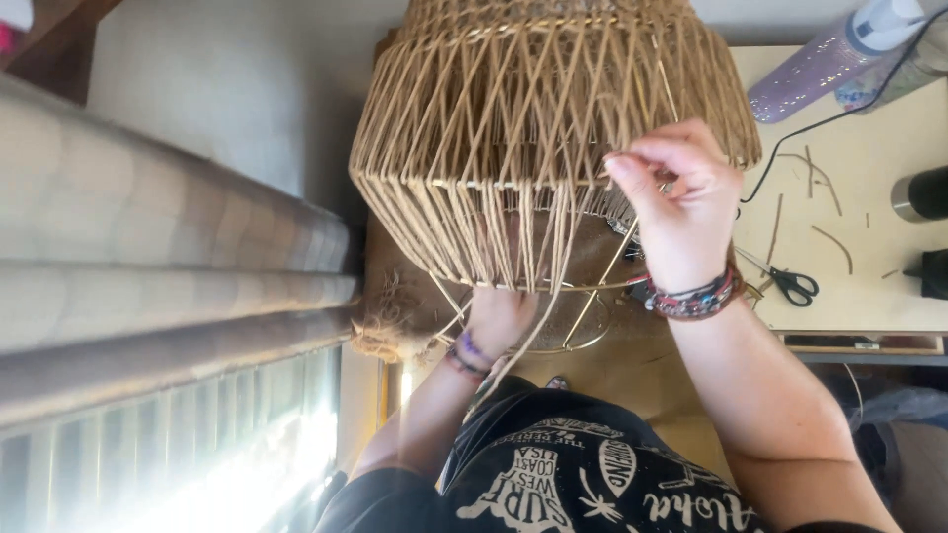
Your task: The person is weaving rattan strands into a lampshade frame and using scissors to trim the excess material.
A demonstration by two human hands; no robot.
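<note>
The pale surface (869, 197) beyond the woven lampshade (533, 118) carries scissors (790, 286) and cut scraps. My right hand (681, 197) pinches a strand at the lampshade's lower rim; my left hand (499, 316) sits beneath it, grip hidden. A loosened pinch could slacken the weave.

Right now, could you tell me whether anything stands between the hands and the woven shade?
Nothing visible does. The right hand pinches strands on the shade's outer side, and the left hand reaches under its lower rim, partly hidden behind the strands.
</note>
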